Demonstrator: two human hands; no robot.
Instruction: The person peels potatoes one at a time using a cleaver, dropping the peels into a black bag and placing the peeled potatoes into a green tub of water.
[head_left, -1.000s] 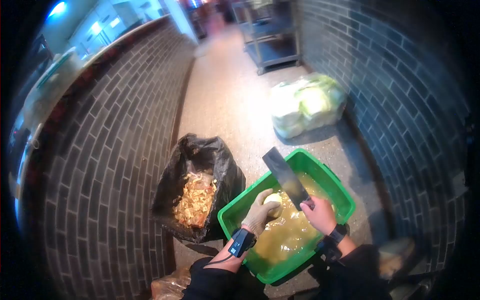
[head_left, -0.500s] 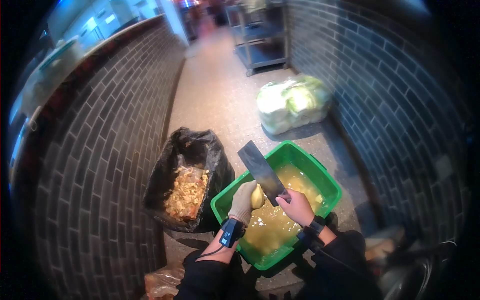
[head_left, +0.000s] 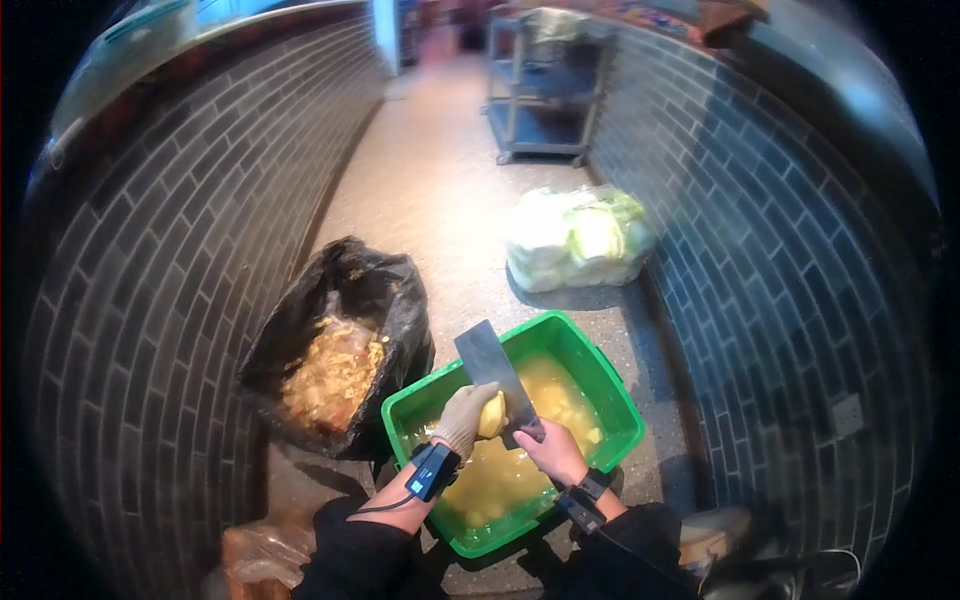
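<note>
My left hand point(head_left: 460, 418), in a pale knitted glove, is closed around a peeled yellow potato point(head_left: 491, 416). The fingers of my right hand point(head_left: 556, 452), which is bare, wrap the handle of a broad-bladed cleaver point(head_left: 489, 362). Its dark rectangular blade slants up and to the left, right beside the potato and overlapping the gloved fingertips in this view. Both hands are over a green plastic tub point(head_left: 612, 385) of cloudy yellowish water. Pale yellow chunks point(head_left: 562, 405) show in the water toward the tub's right side.
Left of the tub stands a black bin bag point(head_left: 405, 300) with scraps point(head_left: 335, 375) inside. Bagged cabbages point(head_left: 580, 240) lie on the floor ahead, with a wheeled cart point(head_left: 545, 125) beyond. Brick walls point(head_left: 190, 250) flank the passage. A clear plastic bag point(head_left: 265, 560) is at lower left.
The camera view has shifted, so the tub, bin bag and hands appear further left and the far end of the passage shows more. The cleaver blade sits closer to the potato and gloved hand.
</note>
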